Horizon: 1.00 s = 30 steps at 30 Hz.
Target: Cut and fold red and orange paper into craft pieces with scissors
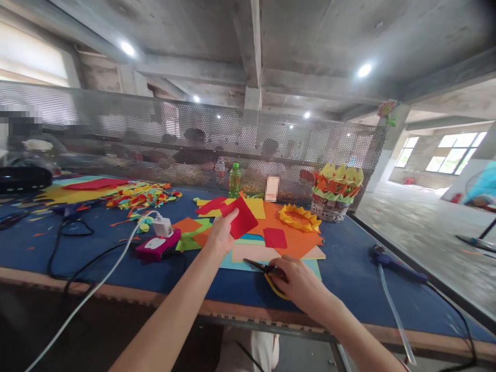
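Observation:
My left hand (220,235) is raised over the blue table (349,268) and pinches a red paper rectangle (241,218) by its lower left corner. My right hand (298,281) rests near the table's front edge, fingers closed round the yellow handles of a pair of scissors (262,268) whose dark blades point left. A smaller red paper piece (275,237) lies on a stack of orange, yellow, pink and blue sheets (298,243) just beyond both hands.
A yellow folded paper ring (299,217), a basket of paper flowers (336,194), a green bottle (234,180), a pink box with a white charger (158,243), cables and paper scraps (139,199) lie about. A mesh screen (194,139) backs the table; people sit behind it.

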### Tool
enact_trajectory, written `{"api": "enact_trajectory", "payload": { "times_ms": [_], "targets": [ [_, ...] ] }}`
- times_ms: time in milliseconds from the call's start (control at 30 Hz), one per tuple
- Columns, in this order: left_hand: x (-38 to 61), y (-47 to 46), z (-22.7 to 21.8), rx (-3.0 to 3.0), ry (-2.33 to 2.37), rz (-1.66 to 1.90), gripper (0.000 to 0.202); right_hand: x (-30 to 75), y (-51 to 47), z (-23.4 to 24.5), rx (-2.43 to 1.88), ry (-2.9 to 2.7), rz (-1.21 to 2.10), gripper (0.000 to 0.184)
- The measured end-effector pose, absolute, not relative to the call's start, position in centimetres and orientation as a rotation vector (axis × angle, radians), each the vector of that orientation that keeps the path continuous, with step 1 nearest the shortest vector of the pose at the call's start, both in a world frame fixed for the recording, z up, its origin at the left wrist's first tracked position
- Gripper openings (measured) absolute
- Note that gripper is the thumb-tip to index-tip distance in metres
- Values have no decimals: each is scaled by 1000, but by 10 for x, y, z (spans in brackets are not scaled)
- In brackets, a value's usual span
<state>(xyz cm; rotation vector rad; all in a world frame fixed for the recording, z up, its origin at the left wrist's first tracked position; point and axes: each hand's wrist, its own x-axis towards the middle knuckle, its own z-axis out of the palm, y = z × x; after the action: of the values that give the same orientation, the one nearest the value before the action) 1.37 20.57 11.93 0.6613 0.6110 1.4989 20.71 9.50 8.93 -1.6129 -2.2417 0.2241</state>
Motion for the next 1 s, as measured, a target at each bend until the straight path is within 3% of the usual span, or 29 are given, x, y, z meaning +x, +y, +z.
{"api": "enact_trajectory", "payload": {
  "times_ms": [167, 400, 533, 767, 1000],
  "targets": [
    [16, 201, 122, 735, 701, 1299, 19, 239, 106, 102, -1485, -2358, 285, 28],
    [34, 228, 137, 772, 770, 1162, 17, 277, 214, 121, -1738, -2317, 244, 20],
    [38, 245, 142, 715, 756, 1029, 17, 271, 256, 108, -1773, -2308, 268, 34],
    [31, 259, 129, 610, 759, 956, 26, 280, 271, 96, -1727, -2107, 679, 22],
    [30, 256, 117, 567, 745, 899, 27, 320, 266, 117, -1572, -1704, 1007, 48]
  ]
}}
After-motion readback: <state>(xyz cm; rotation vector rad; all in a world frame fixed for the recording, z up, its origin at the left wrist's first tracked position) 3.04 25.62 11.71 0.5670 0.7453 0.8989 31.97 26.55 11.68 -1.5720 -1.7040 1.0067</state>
